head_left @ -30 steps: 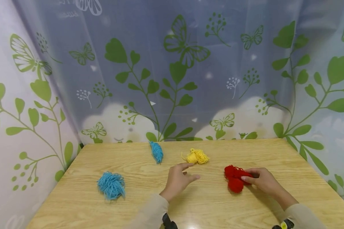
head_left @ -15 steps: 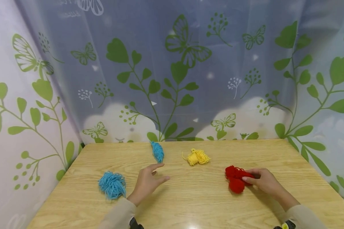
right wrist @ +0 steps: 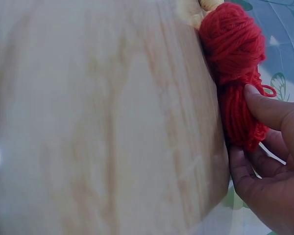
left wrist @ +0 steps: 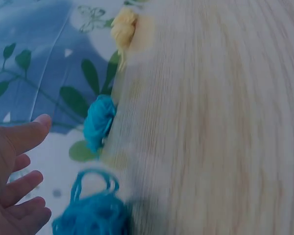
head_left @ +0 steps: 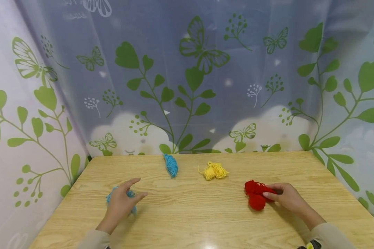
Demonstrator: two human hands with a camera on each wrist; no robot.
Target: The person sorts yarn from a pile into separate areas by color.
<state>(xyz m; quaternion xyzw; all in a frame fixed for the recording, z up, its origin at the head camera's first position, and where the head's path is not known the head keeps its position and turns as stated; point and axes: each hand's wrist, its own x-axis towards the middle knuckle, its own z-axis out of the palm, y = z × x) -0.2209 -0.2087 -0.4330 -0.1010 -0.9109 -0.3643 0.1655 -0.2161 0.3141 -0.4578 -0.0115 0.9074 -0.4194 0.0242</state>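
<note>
My left hand [head_left: 119, 202] hovers at the left of the table with thumb and fingers spread. It overlaps a loose, tangled bundle of light blue yarn [left wrist: 94, 215] and hides most of it in the head view. In the left wrist view the fingers [left wrist: 24, 191] stay apart from that bundle, with nothing between them. At the right, my right hand [head_left: 290, 200] holds one end of a red yarn bundle [head_left: 257, 202], thumb on top and fingers underneath. A round red ball forms the near part of this bundle.
Toward the back edge lie a narrow twisted blue yarn skein [head_left: 171, 166] and a yellow yarn bundle [head_left: 215, 171] with a loose strand. The wooden table [head_left: 199, 214] ends against a printed curtain [head_left: 156, 86] with leaves and butterflies.
My left hand has swept leftward from near the yellow yarn, past the twisted blue skein, to the loose blue bundle. The right hand keeps its hold on the red yarn.
</note>
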